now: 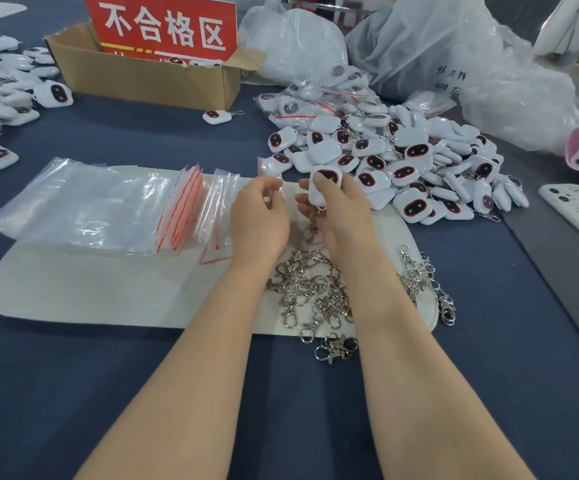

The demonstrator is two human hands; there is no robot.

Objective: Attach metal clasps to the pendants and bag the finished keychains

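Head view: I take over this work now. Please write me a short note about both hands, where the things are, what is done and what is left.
Left hand: pinches what seems to be a small clear bag.
Right hand: holds one white pendant; a clasp hangs under it.
Loose clasps lie on the white mat between the forearms. The empty bags are on its left part, the pendant pile beyond its right end.
Done: this pendant seems to have its clasp.
Left: bag this keychain, then go on with the pile.
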